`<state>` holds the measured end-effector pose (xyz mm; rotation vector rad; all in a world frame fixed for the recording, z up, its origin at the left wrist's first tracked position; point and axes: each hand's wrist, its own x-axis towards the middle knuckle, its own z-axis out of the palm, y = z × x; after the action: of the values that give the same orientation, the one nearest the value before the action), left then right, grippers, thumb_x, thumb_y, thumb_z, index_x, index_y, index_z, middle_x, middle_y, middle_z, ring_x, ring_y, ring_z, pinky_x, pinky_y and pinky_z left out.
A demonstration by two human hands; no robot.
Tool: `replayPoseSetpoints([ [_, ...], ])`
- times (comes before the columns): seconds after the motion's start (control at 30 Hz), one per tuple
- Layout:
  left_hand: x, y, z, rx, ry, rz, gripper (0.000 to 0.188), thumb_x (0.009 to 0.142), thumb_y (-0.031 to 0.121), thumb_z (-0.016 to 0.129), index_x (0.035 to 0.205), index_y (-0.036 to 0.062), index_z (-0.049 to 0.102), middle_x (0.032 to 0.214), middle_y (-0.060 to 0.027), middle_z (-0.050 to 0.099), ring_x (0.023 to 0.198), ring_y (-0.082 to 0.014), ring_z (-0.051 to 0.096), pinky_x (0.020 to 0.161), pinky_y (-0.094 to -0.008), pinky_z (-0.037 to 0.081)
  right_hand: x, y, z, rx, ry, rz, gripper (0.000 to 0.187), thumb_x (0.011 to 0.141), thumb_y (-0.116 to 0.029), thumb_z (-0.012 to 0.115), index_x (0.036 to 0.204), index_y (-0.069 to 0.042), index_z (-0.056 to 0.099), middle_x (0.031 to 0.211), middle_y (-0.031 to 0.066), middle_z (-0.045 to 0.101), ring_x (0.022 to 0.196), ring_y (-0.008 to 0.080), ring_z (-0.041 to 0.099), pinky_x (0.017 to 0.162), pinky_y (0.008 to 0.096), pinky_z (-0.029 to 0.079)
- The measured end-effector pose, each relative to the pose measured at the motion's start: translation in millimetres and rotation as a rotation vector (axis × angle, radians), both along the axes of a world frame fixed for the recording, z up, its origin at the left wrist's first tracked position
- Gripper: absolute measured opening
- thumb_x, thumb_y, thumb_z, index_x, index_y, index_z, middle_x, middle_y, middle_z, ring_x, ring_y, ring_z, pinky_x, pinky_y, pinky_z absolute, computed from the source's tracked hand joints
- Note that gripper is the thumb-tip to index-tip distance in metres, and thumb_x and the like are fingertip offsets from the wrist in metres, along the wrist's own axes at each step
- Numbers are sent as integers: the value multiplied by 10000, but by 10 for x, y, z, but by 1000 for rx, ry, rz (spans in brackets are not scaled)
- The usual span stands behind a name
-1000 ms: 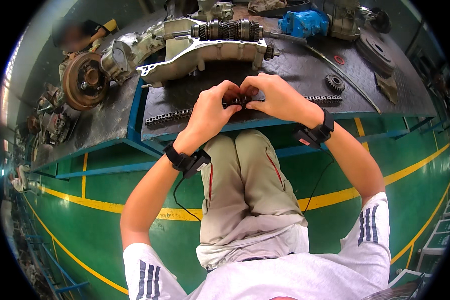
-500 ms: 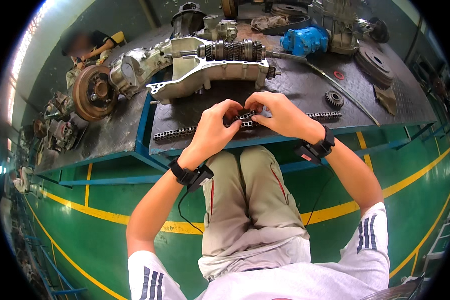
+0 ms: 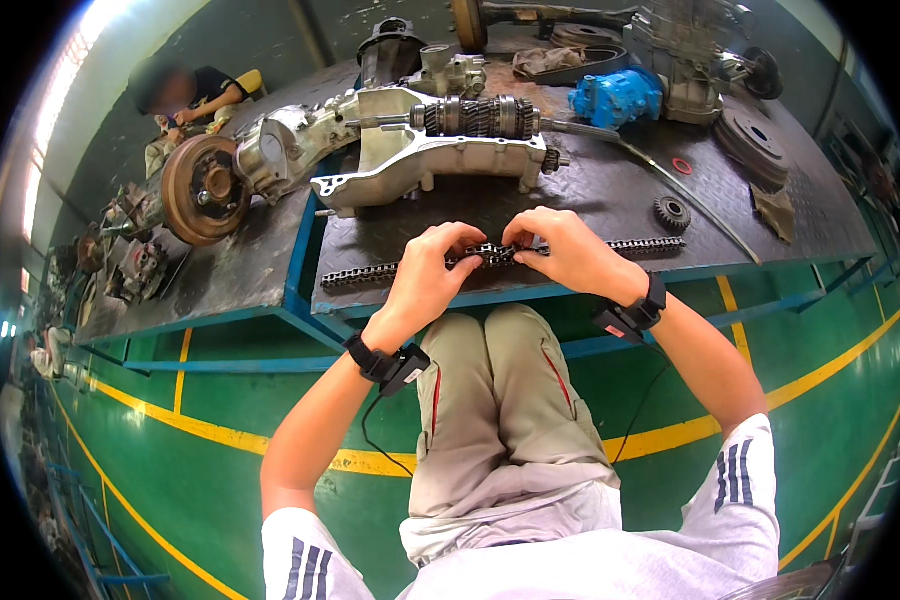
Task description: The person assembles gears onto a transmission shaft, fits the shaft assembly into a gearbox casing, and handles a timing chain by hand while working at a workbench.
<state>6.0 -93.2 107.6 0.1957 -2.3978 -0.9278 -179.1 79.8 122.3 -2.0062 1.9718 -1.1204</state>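
Note:
A dark metal roller chain (image 3: 361,274) stretches left to right along the front of the workbench (image 3: 610,185). My left hand (image 3: 432,264) pinches its middle between thumb and fingers. Just to the right, my right hand (image 3: 562,252) is closed on the same chain, thumb and fingertips pressed to it. Between my fingertips the links look bunched or doubled; I cannot tell how they are joined. The two ends lie on the bench beyond my hands. Both wrists carry black strapped devices.
Behind my hands lies an opened gearbox housing (image 3: 440,155) with a gear shaft (image 3: 478,117). To the right are a small gear (image 3: 672,211), a long thin rod (image 3: 695,200), a red ring (image 3: 681,166) and a blue pump-like unit (image 3: 618,97). A rusty brake drum (image 3: 202,190) stands left, near another person (image 3: 205,100).
Both hands have come down slightly nearer the bench with the chain's middle. Their fingertips now pinch it lower, more in line with the rest of the chain. The view has shifted a little.

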Motion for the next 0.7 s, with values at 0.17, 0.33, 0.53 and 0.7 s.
replayPoseSetpoints([
  [0.17, 31, -23, 27, -23, -56, 11, 293, 876, 22, 824, 1162, 41, 763, 968, -96, 740, 882, -205, 691, 797, -352, 537, -6, 23, -11, -45, -78, -11, 257, 849, 16, 807, 1085, -7, 709, 971, 127, 731, 904, 262, 705, 833, 386, 566],
  [0.33, 45, 15, 45, 1, 10, 36, 256, 857, 3, 812, 1110, 27, 781, 1019, -90, 731, 918, -214, 679, 826, -348, 532, -15, 12, -23, -42, -134, -9, 253, 850, 15, 802, 1084, -2, 707, 972, 122, 734, 879, 247, 702, 824, 374, 567],
  [0.53, 113, -31, 11, -40, 25, 98, 231, 851, -3, 805, 1079, 20, 788, 1006, -98, 720, 915, -246, 672, 842, -356, 535, -1, -20, -69, -75, -50, 3, 239, 846, 21, 810, 1058, -1, 702, 958, 128, 725, 877, 259, 708, 815, 379, 567],
  [0.7, 134, -67, 2, -74, 19, 100, 240, 842, -7, 805, 1080, 9, 782, 962, -109, 728, 914, -241, 683, 857, -356, 540, 12, -26, -94, -84, -47, -1, 211, 838, 30, 811, 1020, -5, 709, 932, 138, 708, 862, 271, 701, 811, 392, 562],
])
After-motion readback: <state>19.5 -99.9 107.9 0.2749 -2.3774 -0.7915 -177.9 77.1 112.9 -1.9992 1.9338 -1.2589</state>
